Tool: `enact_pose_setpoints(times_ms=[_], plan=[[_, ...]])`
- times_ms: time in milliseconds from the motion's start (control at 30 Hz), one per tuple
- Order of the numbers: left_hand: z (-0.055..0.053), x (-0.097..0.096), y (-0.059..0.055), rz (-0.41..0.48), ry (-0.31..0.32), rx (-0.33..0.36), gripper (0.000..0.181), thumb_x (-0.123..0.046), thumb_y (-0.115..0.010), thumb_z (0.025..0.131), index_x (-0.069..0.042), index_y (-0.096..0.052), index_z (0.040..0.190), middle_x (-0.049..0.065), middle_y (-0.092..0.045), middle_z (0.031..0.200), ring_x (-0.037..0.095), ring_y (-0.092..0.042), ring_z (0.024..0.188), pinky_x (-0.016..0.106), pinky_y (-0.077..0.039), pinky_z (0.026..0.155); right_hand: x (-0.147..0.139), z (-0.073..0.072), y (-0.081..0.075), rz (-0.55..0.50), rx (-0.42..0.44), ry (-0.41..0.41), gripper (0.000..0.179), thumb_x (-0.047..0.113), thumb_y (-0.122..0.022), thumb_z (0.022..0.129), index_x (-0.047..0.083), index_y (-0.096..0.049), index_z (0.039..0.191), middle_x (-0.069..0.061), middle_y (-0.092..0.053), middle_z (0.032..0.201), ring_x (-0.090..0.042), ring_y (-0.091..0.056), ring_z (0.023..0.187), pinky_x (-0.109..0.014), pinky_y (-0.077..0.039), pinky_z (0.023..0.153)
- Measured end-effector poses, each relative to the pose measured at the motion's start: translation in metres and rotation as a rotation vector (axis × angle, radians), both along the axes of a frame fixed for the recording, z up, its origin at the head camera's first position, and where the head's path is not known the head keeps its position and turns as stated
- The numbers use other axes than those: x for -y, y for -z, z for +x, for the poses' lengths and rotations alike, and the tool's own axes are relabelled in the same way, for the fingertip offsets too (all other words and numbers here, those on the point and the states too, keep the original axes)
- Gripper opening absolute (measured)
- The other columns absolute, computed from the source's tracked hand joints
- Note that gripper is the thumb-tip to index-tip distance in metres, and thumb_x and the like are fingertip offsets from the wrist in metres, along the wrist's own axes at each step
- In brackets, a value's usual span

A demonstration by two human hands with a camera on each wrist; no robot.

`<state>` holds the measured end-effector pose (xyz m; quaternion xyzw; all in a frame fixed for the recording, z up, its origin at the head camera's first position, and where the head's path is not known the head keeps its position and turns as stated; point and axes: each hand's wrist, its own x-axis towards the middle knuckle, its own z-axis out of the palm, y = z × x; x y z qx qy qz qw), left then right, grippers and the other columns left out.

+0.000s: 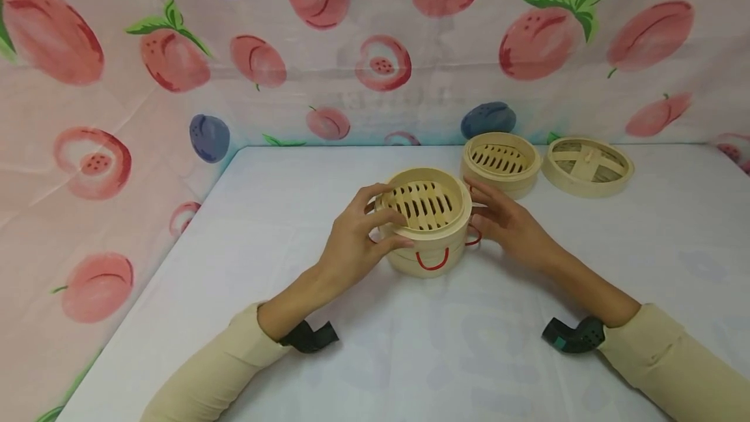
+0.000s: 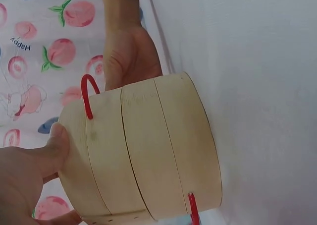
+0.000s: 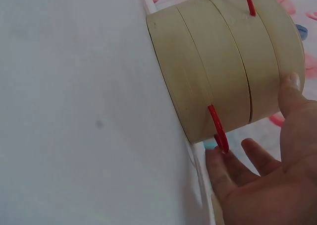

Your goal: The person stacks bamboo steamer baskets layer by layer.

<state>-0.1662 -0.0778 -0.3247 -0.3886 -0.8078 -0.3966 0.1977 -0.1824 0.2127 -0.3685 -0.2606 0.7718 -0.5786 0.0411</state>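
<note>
A stacked bamboo steamer (image 1: 430, 249) with slatted floor and red loop handles stands on the white table in the head view. My left hand (image 1: 357, 233) grips its upper basket from the left, fingers over the rim and thumb on the front wall. On the other side, my right hand (image 1: 510, 220) holds the upper wall; the thumb (image 3: 292, 86) lies against it in the right wrist view. Lower fingers of that hand spread close to a red handle (image 3: 218, 131). Side seams between the tiers (image 2: 143, 150) show in the left wrist view.
Behind the stack to the right stands another slatted steamer basket (image 1: 502, 181). Next to it lies a round bamboo lid (image 1: 588, 178) with crossed strips. A fruit-print cloth (image 1: 433, 103) hangs along the back and left of the white table (image 1: 410, 350).
</note>
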Motion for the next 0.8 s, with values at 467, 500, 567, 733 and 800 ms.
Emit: enact_pose_setpoints(times_ms=[467, 500, 567, 733, 800], plan=[[-0.02, 0.013, -0.004, -0.034, 0.147, 0.074, 0.021, -0.013, -0.084, 0.071, -0.008, -0.07, 0.086, 0.019, -0.049, 0.13, 0.031, -0.041, 0.131, 0.033, -0.035, 0.106, -0.004, -0.013, -0.015, 0.145, -0.11, -0.002, 0.055, 0.01, -0.049, 0.101, 0.023, -0.03, 0.151, -0.002, -0.033, 0.152, -0.03, -0.039, 0.132, -0.054, -0.031, 0.105], [-0.02, 0.014, -0.004, -0.037, 0.153, 0.077, 0.021, -0.013, -0.084, 0.071, -0.009, -0.07, 0.087, 0.019, -0.049, 0.13, 0.03, -0.041, 0.131, 0.033, -0.035, 0.106, -0.004, -0.015, -0.017, 0.157, -0.123, -0.008, 0.053, 0.01, -0.048, 0.101, 0.023, -0.032, 0.15, -0.002, -0.034, 0.151, -0.03, -0.038, 0.132, -0.053, -0.032, 0.104], [-0.022, 0.016, -0.004, -0.039, 0.168, 0.086, 0.021, -0.013, -0.084, 0.072, -0.009, -0.07, 0.088, 0.018, -0.048, 0.132, 0.029, -0.041, 0.13, 0.034, -0.036, 0.106, -0.005, -0.019, -0.018, 0.172, -0.143, -0.031, 0.051, 0.01, -0.048, 0.101, 0.022, -0.035, 0.149, 0.0, -0.033, 0.151, -0.029, -0.037, 0.133, -0.049, -0.034, 0.105], [-0.02, 0.018, -0.005, -0.061, 0.149, 0.087, 0.024, -0.017, -0.084, 0.073, -0.011, -0.069, 0.091, 0.016, -0.046, 0.135, 0.026, -0.044, 0.127, 0.037, -0.039, 0.103, -0.008, -0.026, -0.02, 0.193, -0.184, -0.079, 0.048, 0.006, -0.049, 0.1, 0.018, -0.04, 0.146, 0.0, -0.027, 0.155, -0.025, -0.034, 0.136, -0.044, -0.038, 0.104], [-0.017, 0.017, -0.006, -0.072, 0.121, 0.063, 0.026, -0.019, -0.084, 0.073, -0.012, -0.069, 0.093, 0.015, -0.046, 0.136, 0.024, -0.044, 0.127, 0.04, -0.041, 0.101, -0.009, -0.028, -0.02, 0.195, -0.203, -0.094, 0.047, 0.004, -0.048, 0.1, 0.016, -0.042, 0.145, -0.003, -0.026, 0.155, -0.023, -0.028, 0.139, -0.048, -0.035, 0.104]])
